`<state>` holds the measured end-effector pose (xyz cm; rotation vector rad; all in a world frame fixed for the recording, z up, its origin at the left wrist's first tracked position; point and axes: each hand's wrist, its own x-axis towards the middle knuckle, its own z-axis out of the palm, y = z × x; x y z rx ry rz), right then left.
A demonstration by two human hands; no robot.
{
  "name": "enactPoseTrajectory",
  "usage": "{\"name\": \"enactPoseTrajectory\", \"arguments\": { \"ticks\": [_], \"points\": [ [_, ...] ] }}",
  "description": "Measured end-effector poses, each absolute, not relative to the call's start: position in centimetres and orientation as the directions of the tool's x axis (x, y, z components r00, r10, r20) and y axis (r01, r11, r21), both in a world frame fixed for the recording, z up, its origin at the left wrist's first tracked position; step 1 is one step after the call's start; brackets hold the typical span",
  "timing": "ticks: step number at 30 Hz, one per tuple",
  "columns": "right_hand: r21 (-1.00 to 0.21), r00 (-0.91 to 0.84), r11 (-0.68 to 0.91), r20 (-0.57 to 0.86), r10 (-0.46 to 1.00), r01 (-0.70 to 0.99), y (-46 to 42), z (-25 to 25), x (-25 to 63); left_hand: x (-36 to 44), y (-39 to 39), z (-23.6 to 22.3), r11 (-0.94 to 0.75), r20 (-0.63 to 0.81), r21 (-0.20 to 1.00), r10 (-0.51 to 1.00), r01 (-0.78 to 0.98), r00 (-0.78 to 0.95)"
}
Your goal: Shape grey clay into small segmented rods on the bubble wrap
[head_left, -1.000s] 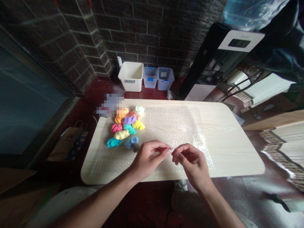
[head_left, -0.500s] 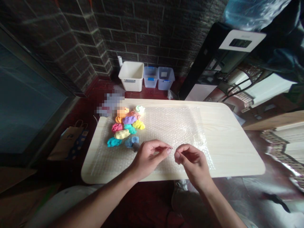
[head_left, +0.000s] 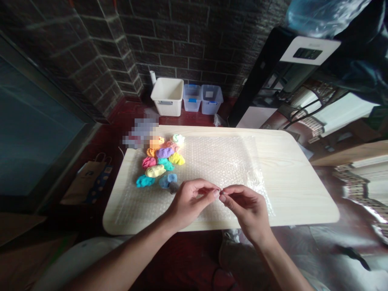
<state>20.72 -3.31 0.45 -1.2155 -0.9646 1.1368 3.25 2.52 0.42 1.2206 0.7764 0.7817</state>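
My left hand [head_left: 191,203] is closed in a pinch above the bubble wrap [head_left: 212,155]. My right hand [head_left: 252,208] is pinched too, its fingertips meeting those of the left. A tiny dark bit seems to sit between the fingertips, too small to name. Left of my hands lie several lumps of what looks like coloured modelling clay. Nearest is a dark grey lump [head_left: 173,187], partly behind my left hand, beside a blue lump [head_left: 164,181]. Farther off are a teal lump [head_left: 145,180], a pale yellow lump [head_left: 155,171] and a purple lump [head_left: 164,152].
The bubble wrap covers much of the pale wooden table [head_left: 298,182]. Beyond its far edge stand a white bin [head_left: 167,99] and two clear plastic boxes [head_left: 211,101] by the brick wall. A paper bag [head_left: 83,184] is on the floor at left; a water dispenser [head_left: 257,97] stands at right.
My right hand has moved slightly left, closing the small gap so its fingertips meet the left hand's. The left hand and the lumps have hardly moved.
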Motion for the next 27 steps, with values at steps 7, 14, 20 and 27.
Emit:
{"name": "enactPoseTrajectory", "arguments": {
  "ticks": [7, 14, 20, 27],
  "points": [
    [-0.996, 0.164, 0.084, 0.077, 0.984, -0.038, -3.27, 0.52, 20.76, 3.17, 2.54, 0.24, 0.138, -0.06, 0.985, 0.837, -0.104, 0.544],
    [-0.995, 0.148, 0.095, 0.09, 0.985, -0.027, -3.32, 0.32, 20.91, 3.27, 2.72, 0.31, 0.207, -0.102, 0.971, 0.819, -0.124, 0.564],
    [-0.994, 0.14, 0.1, 0.093, 0.986, -0.041, -3.35, 0.31, 20.81, 3.27, 2.76, 0.52, 0.246, -0.118, 0.957, 0.815, -0.154, 0.568],
    [-0.996, 0.146, 0.084, 0.079, 0.986, -0.025, -3.62, 0.27, 20.84, 3.31, 2.76, 0.61, 0.274, -0.148, 0.95, 0.816, -0.148, 0.558]
  ]
}}
